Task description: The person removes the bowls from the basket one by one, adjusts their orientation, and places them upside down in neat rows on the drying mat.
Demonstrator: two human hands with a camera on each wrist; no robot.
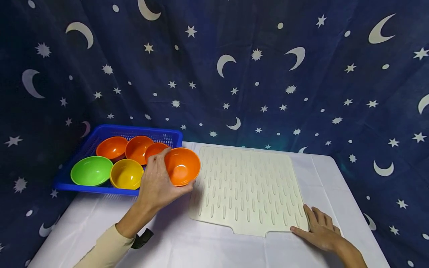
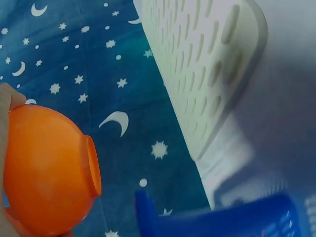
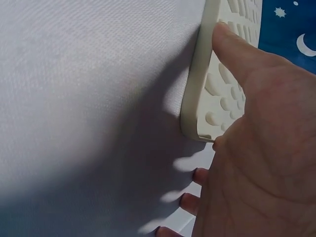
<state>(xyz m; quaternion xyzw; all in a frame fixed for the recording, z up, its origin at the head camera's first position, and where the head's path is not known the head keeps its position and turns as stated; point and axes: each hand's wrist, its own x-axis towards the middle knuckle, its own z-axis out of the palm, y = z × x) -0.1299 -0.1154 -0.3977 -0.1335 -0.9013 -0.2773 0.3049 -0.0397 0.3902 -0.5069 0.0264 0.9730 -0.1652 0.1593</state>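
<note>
My left hand (image 1: pixel 160 185) grips an orange bowl (image 1: pixel 182 167) by its rim, thumb below and fingers above, the bowl's opening facing me. In the left wrist view the bowl's (image 2: pixel 47 170) outer side and foot ring show. It is held between the blue basket (image 1: pixel 120 191) and a cream drying board (image 1: pixel 248 178) with raised oval ridges. My right hand (image 1: pixel 320 229) rests at the board's near right corner. In the right wrist view its thumb (image 3: pixel 237 47) lies on the board's edge, with the other fingers spread beside the corner.
In the basket at the left sit a green bowl (image 1: pixel 92 171), a yellow bowl (image 1: pixel 127 174) and several orange bowls (image 1: pixel 112 147). A white cloth (image 1: pixel 201 245) covers the table. A dark blue curtain (image 1: pixel 214 67) with moons and stars hangs behind.
</note>
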